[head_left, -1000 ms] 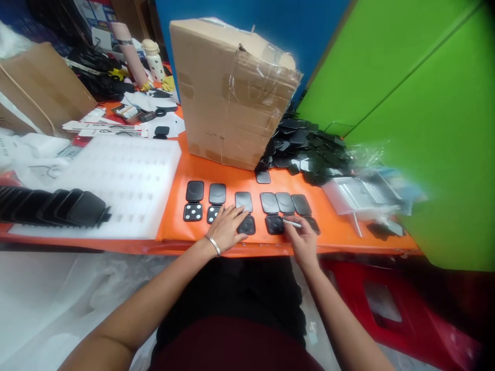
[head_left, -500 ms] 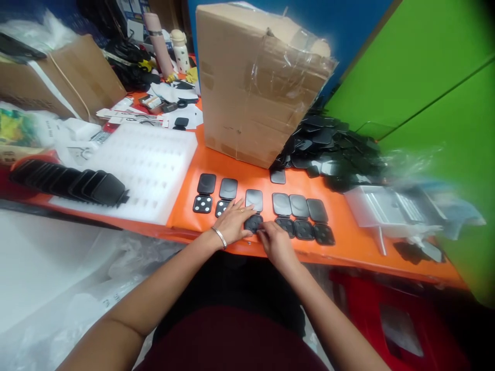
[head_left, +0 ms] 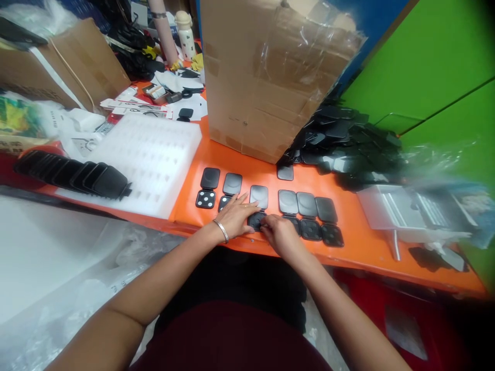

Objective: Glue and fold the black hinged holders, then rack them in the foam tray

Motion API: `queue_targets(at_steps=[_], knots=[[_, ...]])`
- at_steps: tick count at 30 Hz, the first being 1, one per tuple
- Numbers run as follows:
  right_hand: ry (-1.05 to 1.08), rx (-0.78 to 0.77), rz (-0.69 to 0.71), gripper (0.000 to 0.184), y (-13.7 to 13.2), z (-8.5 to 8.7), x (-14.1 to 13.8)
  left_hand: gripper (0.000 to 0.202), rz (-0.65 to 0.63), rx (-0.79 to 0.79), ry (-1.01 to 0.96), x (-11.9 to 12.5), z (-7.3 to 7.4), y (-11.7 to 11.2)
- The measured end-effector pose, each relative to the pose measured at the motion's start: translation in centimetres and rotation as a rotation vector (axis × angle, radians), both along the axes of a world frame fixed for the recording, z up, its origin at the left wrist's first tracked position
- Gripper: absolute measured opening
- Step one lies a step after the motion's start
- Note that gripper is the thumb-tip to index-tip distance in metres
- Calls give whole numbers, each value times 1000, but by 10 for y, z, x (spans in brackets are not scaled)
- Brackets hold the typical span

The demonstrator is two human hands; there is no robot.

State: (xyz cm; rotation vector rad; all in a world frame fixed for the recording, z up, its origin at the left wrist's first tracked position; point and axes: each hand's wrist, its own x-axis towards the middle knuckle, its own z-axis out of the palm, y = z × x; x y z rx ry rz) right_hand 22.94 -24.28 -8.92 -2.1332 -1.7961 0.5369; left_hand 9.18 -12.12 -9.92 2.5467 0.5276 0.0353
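A hinged black square case point(head_left: 255, 220) lies opened out in front of me, its lid half point(head_left: 259, 196) farther away. My left hand point(head_left: 235, 216) rests flat with spread fingers against the case's left side, fingertips near the hinge. My right hand point(head_left: 279, 230) has thumb and fingers pinched together over the case's right edge; anything between the fingertips is hidden. On the left is a similar open case point(head_left: 205, 199) with white dots, and another dotted one point(head_left: 225, 201) is partly under my left hand. More open cases with dark dots point(head_left: 310, 230) lie to the right.
A tall cardboard box point(head_left: 247, 77) stands behind the row. Right of it are a heap of black pieces point(head_left: 344, 139) and a translucent plastic tray point(head_left: 410, 208). At left, stacked black cases point(head_left: 73, 174) lie on a white foam block point(head_left: 149, 159). The orange table's front edge point(head_left: 247, 245) is close to me.
The view has shifted slightly, with the table's contents looking a little larger. Both hands stay at the same case, and my right fingertips have moved slightly over its edge.
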Motion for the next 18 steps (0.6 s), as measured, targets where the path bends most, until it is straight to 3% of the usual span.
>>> queue_targets(at_steps=[5, 12, 18], knots=[[83, 35, 39, 13, -3, -6, 5, 66, 4, 3, -1, 0, 0, 0], [-80, -50, -31, 12, -2, -4, -6, 65, -16, 15, -13, -1, -2, 1], [78, 121, -39, 16, -8, -13, -2, 64, -21, 61, 17, 0, 4, -1]])
